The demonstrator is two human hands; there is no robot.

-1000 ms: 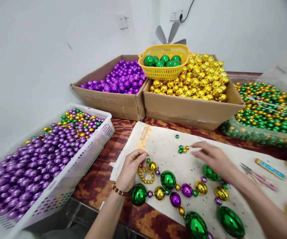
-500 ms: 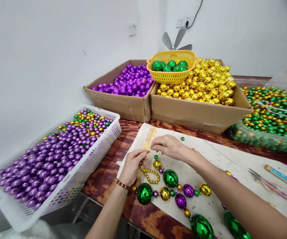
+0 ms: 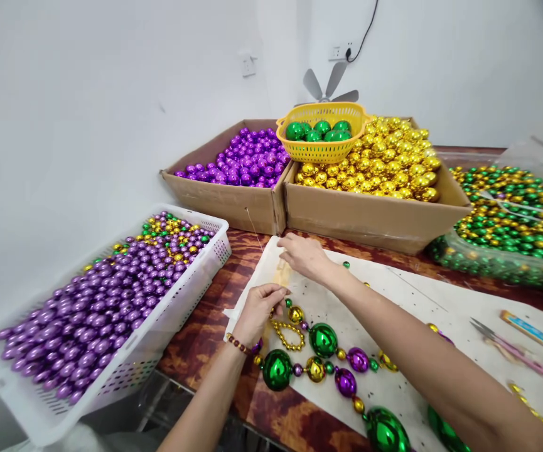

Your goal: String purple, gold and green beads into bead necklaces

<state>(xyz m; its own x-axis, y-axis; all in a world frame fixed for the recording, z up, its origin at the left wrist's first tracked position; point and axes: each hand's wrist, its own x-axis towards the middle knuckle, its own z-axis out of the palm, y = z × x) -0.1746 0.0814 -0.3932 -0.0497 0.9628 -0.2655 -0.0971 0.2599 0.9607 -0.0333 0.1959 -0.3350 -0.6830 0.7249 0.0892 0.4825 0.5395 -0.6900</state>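
Observation:
Thumb and forefinger of my left hand (image 3: 262, 307) are pinched together at the end of a bead garland. Whatever lies right between the fingertips is too small to see. Beside them hang a small loop of gold beads (image 3: 294, 338) and a small green bead (image 3: 289, 302). The garland's large green ball (image 3: 277, 369), purple balls (image 3: 358, 360) and gold balls (image 3: 316, 369) rest on the white sheet and the table. My right hand (image 3: 305, 256) is above the sheet's far left corner, fingers curled together; anything in its grip is hidden.
White crate (image 3: 184, 285) of mostly purple beads at left. Behind stand cardboard boxes of purple balls (image 3: 247, 157) and gold balls (image 3: 384, 160), with a yellow basket (image 3: 321, 150) of green balls. Scissors (image 3: 511, 351) and a blue-labelled cutter (image 3: 535, 333) lie right; a bead bag (image 3: 516, 220) sits beyond.
My right hand has moved away from my left hand, up toward the sheet's far corner. The left hand stays pinched in nearly the same place. The camera view has shifted slightly.

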